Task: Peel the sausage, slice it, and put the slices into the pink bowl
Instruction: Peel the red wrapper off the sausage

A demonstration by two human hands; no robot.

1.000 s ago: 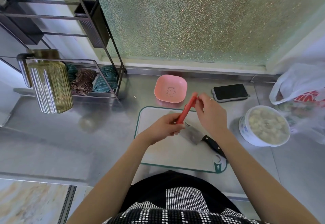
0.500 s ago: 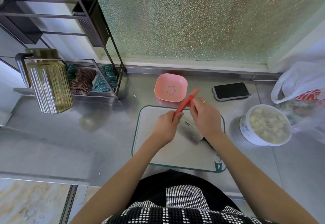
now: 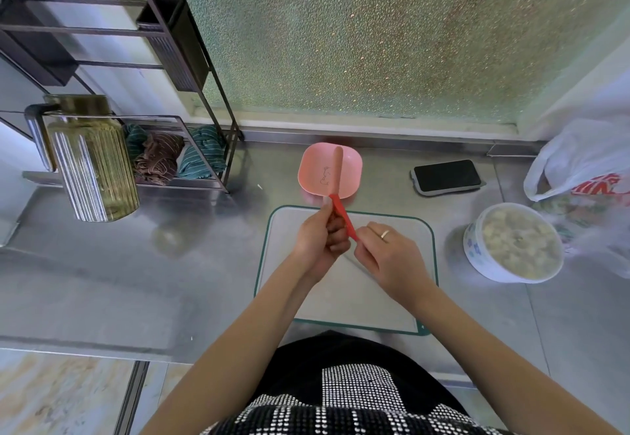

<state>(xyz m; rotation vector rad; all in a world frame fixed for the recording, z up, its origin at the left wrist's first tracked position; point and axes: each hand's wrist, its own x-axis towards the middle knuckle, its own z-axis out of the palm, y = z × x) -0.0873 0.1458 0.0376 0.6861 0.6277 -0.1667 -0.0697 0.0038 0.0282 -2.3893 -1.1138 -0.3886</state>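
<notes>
Left hand [image 3: 320,236] fingers curled round pale pink sausage [image 3: 337,172], peeled end up, seen against square pink plastic bowl [image 3: 351,168]; right hand [image 3: 388,257] fingertips pinch strip of red casing [image 3: 344,218] at its lower end; both over white green-rimmed cutting board [image 3: 392,298] on steel counter [image 3: 170,281].

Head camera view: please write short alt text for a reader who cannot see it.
Above a white cutting board, the left hand holds a sausage while the right hand pulls its red casing down. A pink bowl stands just beyond the board.
</notes>
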